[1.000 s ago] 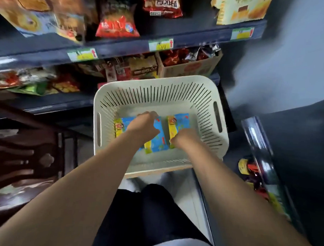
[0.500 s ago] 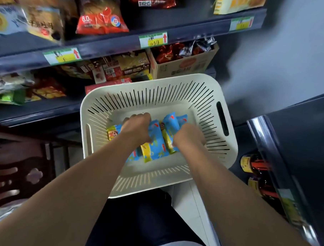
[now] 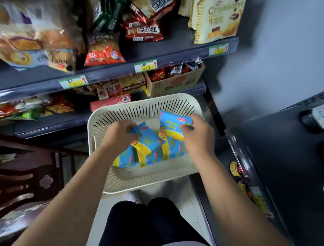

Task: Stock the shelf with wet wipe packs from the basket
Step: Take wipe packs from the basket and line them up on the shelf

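**Head view.** A dark grey upper shelf (image 3: 179, 55) is running across the top of the frame. It is carrying snack bags (image 3: 103, 49), with price tags (image 3: 145, 66) on its front lip. A lower shelf (image 3: 46, 124) at left centre is holding more packets and an open cardboard box (image 3: 175, 85) of foil-wrapped items. A pale grey wall (image 3: 290, 54) is filling the upper right. A second dark shelving unit (image 3: 289, 165) is standing along the right edge, with bottles (image 3: 236, 169) on a low tier. A pale floor (image 3: 188, 204) is showing at lower centre, beside the person's dark trousers (image 3: 143, 226). A dark carved wooden chair (image 3: 25, 182) is sitting at lower left.

The cream slotted basket (image 3: 99, 138) is sitting at centre frame, just below the cardboard box. Over it, the left hand (image 3: 119, 137) is curling its fingers round the top of a bunch of blue-and-yellow wet wipe packs (image 3: 147, 148). Their lower ends are hanging toward the basket floor. The right hand (image 3: 197, 139) is pinching the upper edge of another pack (image 3: 171, 136), holding it upright just beside the bunch.

The bags at upper left are smearing into blur. I cannot tell how many packs the left hand is holding, because they are overlapping. The arms and trousers are hiding whatever the basket is resting on. The bottle labels are too blurred to read, and the bottom edge is cutting off both forearms.
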